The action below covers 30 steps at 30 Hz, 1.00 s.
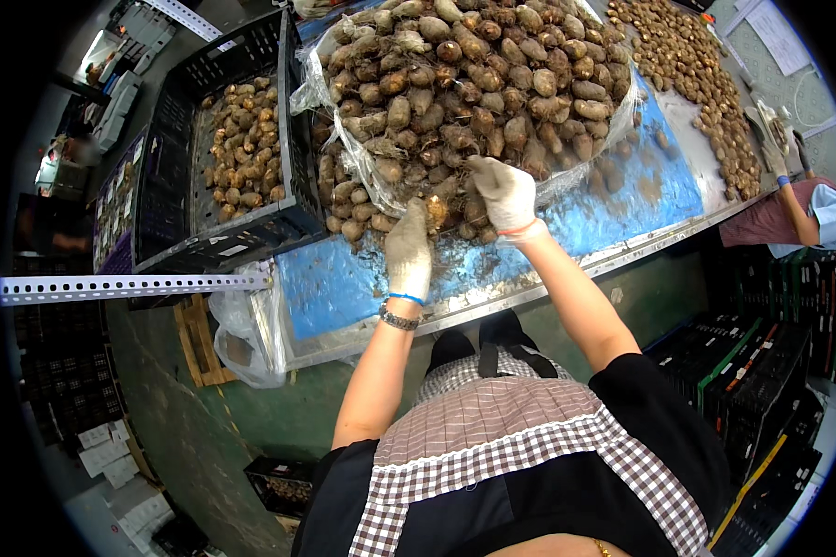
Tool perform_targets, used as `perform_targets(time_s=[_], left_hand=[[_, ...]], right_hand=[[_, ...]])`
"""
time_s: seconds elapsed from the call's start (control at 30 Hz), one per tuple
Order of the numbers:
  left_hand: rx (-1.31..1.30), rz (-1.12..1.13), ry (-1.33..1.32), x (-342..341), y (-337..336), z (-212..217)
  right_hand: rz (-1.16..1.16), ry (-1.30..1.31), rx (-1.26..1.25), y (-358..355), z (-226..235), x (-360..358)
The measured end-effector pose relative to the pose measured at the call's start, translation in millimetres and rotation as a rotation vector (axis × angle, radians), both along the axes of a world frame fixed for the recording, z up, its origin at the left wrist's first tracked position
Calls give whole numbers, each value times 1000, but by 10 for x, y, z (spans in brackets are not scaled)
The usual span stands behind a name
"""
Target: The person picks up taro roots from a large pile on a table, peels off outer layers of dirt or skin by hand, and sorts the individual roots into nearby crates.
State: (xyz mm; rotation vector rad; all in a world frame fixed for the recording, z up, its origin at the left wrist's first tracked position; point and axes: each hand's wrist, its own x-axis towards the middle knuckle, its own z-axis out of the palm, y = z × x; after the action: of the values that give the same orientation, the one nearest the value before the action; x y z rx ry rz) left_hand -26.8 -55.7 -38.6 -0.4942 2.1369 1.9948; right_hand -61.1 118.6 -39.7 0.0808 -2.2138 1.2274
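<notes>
One black crate [293, 153] with roots [244, 144] stands at left; the gloved left hand [409, 251] grips a root [437, 213] at the near edge of a heap [478, 93]; the gloved right hand [506, 193] is beside that root, curled, grip not determinable; another person [803, 215] works far right

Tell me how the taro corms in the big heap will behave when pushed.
The taro corms will probably roll, being rounded, though some look shaggy, which may slow them. They seem firm, keeping plump shapes in a deep pile. Upper ones may tumble, since they lie loosely stacked.
</notes>
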Motion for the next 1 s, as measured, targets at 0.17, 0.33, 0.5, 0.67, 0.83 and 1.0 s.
perform_targets(time_s=[0.17,0.33,0.5,0.67,0.83,1.0], left_hand=[[-110,-103,158,5,-38,148],[-491,-164,458,-13,106,464],[-441,-134,760,-2,131,411],[-357,-163,457,-86,207,727],[-83,175,283,-285,-145,64],[89,5,470,-121,282,503]], right_hand=[[583,-584,-513,-61,418,225],[443,-362,-137,-59,405,292],[236,-278,70,-258,447,338],[281,-328,-250,-197,478,482],[335,-346,-457,-71,504,464],[233,-320,-248,54,421,417]])
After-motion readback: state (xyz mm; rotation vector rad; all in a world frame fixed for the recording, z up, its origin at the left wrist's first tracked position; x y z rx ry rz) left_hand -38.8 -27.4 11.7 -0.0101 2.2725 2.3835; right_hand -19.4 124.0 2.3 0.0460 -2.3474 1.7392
